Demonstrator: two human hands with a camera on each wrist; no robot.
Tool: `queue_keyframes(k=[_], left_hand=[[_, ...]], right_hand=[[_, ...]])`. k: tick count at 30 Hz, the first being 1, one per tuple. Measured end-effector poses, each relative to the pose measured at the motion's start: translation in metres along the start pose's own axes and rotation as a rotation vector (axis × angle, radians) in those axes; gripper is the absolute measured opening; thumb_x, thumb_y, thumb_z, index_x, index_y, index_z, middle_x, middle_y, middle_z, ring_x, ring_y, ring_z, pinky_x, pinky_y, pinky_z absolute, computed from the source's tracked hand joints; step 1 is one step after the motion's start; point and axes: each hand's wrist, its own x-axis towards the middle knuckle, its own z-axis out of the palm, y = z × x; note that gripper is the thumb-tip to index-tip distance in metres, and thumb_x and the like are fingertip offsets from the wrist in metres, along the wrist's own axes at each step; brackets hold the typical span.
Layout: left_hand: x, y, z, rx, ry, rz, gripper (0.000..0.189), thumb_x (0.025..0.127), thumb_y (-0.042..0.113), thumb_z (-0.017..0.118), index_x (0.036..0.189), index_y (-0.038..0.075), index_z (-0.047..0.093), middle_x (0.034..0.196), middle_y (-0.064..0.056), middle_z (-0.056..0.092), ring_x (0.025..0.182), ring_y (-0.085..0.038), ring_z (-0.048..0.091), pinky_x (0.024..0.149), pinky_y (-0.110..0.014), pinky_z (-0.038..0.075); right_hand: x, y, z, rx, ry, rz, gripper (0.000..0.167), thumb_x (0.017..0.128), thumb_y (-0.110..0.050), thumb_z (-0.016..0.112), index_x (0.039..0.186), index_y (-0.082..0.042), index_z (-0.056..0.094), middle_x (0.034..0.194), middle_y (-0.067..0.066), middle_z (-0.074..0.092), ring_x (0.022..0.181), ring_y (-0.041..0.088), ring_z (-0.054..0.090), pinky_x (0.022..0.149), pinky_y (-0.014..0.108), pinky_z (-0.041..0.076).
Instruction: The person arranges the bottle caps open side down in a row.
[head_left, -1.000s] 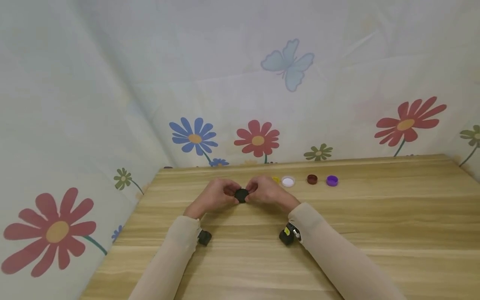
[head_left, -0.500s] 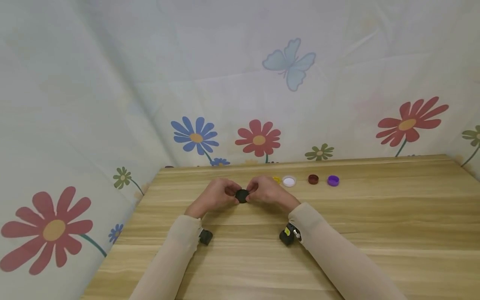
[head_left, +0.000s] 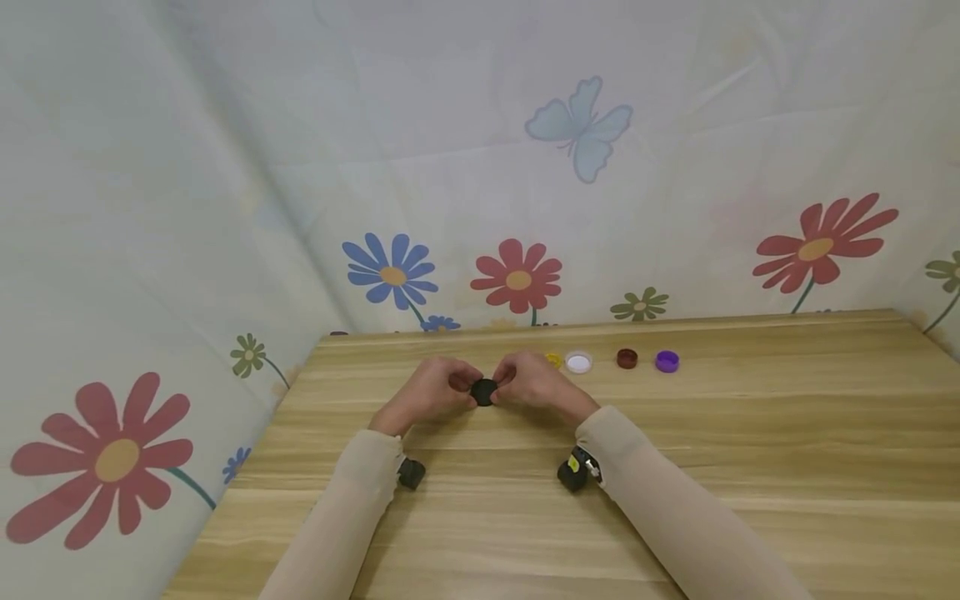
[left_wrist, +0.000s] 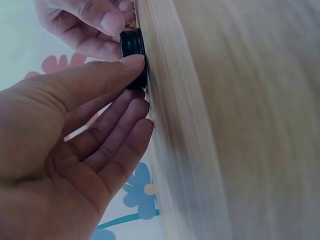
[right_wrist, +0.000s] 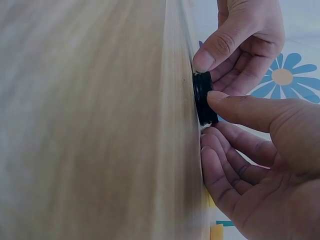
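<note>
A small black round cap [head_left: 483, 392] lies on the wooden table, with a hand at each side of it. My left hand [head_left: 431, 388] pinches its left side; in the left wrist view the thumb rests on the rim of the cap [left_wrist: 132, 44] and the fingers curl beneath. From the right, my right hand [head_left: 534, 383] pinches the opposite edge between thumb and fingers. The right wrist view shows the black cap [right_wrist: 202, 95] edge-on, its side ridged, close at the tabletop. Parts of the rim are hidden behind the fingertips.
Along the back of the table [head_left: 787, 450] stand a yellow cap [head_left: 552, 360], partly behind the right hand, a white cap [head_left: 578, 362], a brown cap [head_left: 627, 358] and a purple cap [head_left: 667, 361]. A flower-printed curtain [head_left: 420, 150] hangs behind and at the left.
</note>
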Motion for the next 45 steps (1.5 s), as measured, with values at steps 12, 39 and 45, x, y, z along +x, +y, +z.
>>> queue_keyframes(k=[12,39,45], left_hand=[[-0.003,-0.001,-0.002,-0.038,-0.017,-0.024,0.033,0.086,0.001,0.086,0.118,0.000,0.078,0.103,-0.006,0.078,0.094,-0.017,0.073,0.088,-0.036,0.060],[0.004,-0.002,-0.013,-0.071,-0.010,-0.047,0.041,0.093,0.020,0.085,0.128,0.002,0.076,0.117,-0.008,0.077,0.106,-0.020,0.073,0.096,-0.042,0.058],[0.010,0.006,-0.016,-0.091,0.058,-0.036,0.041,0.094,0.022,0.084,0.130,0.005,0.075,0.122,-0.005,0.076,0.112,-0.023,0.071,0.097,-0.045,0.057]], right_hand=[[-0.001,0.002,0.003,0.006,0.002,-0.014,0.020,0.087,-0.008,0.088,0.100,-0.002,0.075,0.088,0.003,0.073,0.083,0.016,0.066,0.081,0.031,0.055],[-0.003,-0.003,-0.019,0.062,0.021,-0.113,0.029,0.098,-0.013,0.078,0.120,0.004,0.071,0.106,0.008,0.072,0.098,0.023,0.067,0.090,0.039,0.057],[-0.003,0.002,-0.029,0.009,0.095,-0.200,0.030,0.098,-0.014,0.077,0.123,0.003,0.071,0.117,0.017,0.073,0.109,0.029,0.069,0.097,0.045,0.056]])
